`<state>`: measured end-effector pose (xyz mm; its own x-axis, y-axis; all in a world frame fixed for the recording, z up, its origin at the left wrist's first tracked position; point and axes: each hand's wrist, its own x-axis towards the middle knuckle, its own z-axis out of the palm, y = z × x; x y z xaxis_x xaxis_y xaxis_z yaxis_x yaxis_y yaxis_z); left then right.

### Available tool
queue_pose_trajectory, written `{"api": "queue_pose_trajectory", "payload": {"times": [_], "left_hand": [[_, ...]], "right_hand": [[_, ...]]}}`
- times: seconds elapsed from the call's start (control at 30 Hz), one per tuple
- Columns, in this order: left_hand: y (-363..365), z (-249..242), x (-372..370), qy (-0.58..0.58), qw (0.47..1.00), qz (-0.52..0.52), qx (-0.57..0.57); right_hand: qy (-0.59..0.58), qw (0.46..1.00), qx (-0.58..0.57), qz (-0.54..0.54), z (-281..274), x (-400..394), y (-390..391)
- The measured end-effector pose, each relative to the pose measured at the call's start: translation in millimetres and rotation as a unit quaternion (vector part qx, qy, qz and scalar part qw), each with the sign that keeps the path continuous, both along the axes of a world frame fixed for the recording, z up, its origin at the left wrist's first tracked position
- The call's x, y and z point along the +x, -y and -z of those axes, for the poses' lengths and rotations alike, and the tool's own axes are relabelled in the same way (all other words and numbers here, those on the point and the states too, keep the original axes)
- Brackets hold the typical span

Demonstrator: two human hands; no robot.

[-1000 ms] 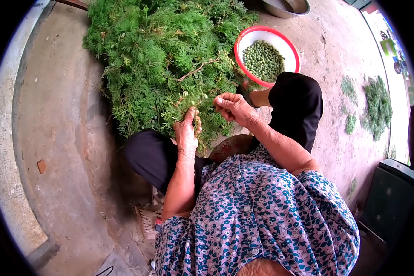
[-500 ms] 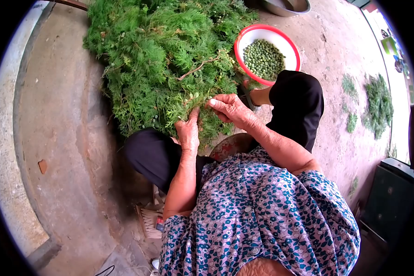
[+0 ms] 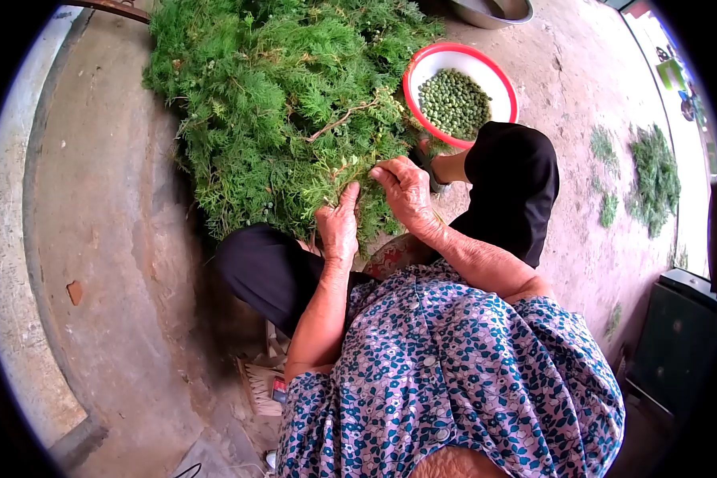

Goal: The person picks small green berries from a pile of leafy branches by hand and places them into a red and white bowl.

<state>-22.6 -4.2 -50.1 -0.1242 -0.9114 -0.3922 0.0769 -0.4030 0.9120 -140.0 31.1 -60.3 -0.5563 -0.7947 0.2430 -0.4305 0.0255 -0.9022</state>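
Observation:
My left hand [image 3: 338,229] is closed, its thumb pressed on a leafy evergreen sprig [image 3: 327,187] in front of my lap. Just right of it, my right hand [image 3: 407,193] has its thumb and fingertips pinched together at the sprig's right side. Whatever sits in that pinch is too small or hidden to make out. Beyond both hands lies a big heap of cut evergreen branches [image 3: 271,95], with a bare brown twig [image 3: 341,121] on top. A white basin with a red rim [image 3: 516,95] stands to the heap's right, partly filled with small green cones [image 3: 455,103].
A metal bowl [image 3: 494,14] sits at the top edge. Loose green clippings [image 3: 655,179] lie on the concrete floor at right, near a dark box [image 3: 671,342]. My knees flank the hands. A brush [image 3: 261,384] lies low at left.
Both hands have shifted slightly to the right, the left one carrying the sprig. My right hand has turned, with its fingers curled more downward. The basin and heap look the same.

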Motion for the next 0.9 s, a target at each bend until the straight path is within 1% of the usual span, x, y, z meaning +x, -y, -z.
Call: {"api": "queue_pose_trajectory", "payload": {"times": [0.07, 0.1, 0.13, 0.17, 0.2, 0.23, 0.27, 0.3, 0.33, 0.37, 0.4, 0.43, 0.47, 0.53, 0.6, 0.73, 0.8, 0.83, 0.87, 0.9], "left_hand": [[-1.8, -2.4, -3.3, -0.006, 1.000, 0.000, 0.003], [-3.4, 1.3, -8.6, -0.039, 0.998, -0.025, -0.051], [-4.0, 5.4, -8.4, -0.039, 0.998, -0.025, -0.051], [-3.9, 6.6, -8.3, -0.032, 0.999, -0.019, -0.026], [-3.8, 7.2, -8.6, -0.025, 1.000, -0.013, 0.000], [-5.2, 6.5, -8.2, -0.044, 0.999, -0.019, 0.015], [-5.8, 12.6, -4.5, -0.044, 0.999, -0.020, 0.016], [-4.8, 21.7, 2.4, -0.034, 0.999, -0.030, 0.026], [-2.6, 30.5, 9.4, -0.024, 0.998, -0.038, 0.036], [-0.3, 27.3, 13.7, -0.002, 0.993, -0.045, 0.106], [1.4, 23.9, 16.6, -0.002, 0.993, -0.045, 0.107], [3.0, 19.5, 18.5, -0.049, 0.991, -0.023, 0.120], [4.0, 16.6, 19.1, -0.095, 0.987, -0.002, 0.133], [5.2, 18.3, 18.7, -0.088, 0.986, -0.004, 0.145], [6.2, 19.6, 19.1, -0.133, 0.976, 0.021, 0.171], [5.3, 23.8, 19.3, -0.122, 0.977, 0.026, 0.173], [4.9, 23.3, 20.2, -0.143, 0.971, 0.033, 0.187], [4.6, 21.8, 21.0, -0.151, 0.967, 0.044, 0.199], [4.4, 17.2, 21.3, -0.159, 0.963, 0.054, 0.211], [4.6, 17.2, 21.0, -0.159, 0.963, 0.055, 0.211]], "right_hand": [[-0.005, 1.000, 0.008, 0.007, -0.5, -0.6, 0.1], [-0.022, 1.000, 0.003, 0.018, 0.1, -1.3, 0.8], [-0.039, 0.999, -0.001, 0.029, 1.0, -2.0, 1.8], [-0.039, 0.999, -0.002, 0.028, 5.5, -2.5, 3.0], [-0.043, 0.997, -0.013, 0.063, 12.9, -4.0, 4.6], [-0.047, 0.994, -0.023, 0.097, 17.5, -7.8, 7.2], [-0.006, 0.991, 0.006, 0.133, 20.3, -21.6, 11.0], [0.129, 0.983, 0.064, 0.114, 25.7, -41.5, 12.2], [0.261, 0.953, 0.120, 0.093, 30.2, -56.5, 10.9], [0.262, 0.953, 0.119, 0.094, 31.5, -60.1, 6.9], [0.399, 0.910, 0.109, 0.026, 32.0, -62.8, 3.9], [0.524, 0.845, 0.097, -0.043, 31.8, -64.1, 2.9], [0.524, 0.845, 0.098, -0.043, 28.7, -61.1, 3.7], [0.617, 0.781, 0.064, -0.073, 20.4, -49.8, 4.3], [0.602, 0.791, 0.074, -0.079, 18.7, -44.4, 3.5], [0.588, 0.799, 0.049, -0.116, 29.7, -36.6, 3.5], [0.466, 0.872, 0.017, -0.150, 26.5, -31.8, 3.6], [0.442, 0.884, 0.027, -0.148, 26.1, -30.6, 3.9], [0.363, 0.915, 0.039, -0.169, 27.3, -31.1, 2.2], [0.363, 0.916, 0.039, -0.169, 27.1, -31.4, 2.4]]}}
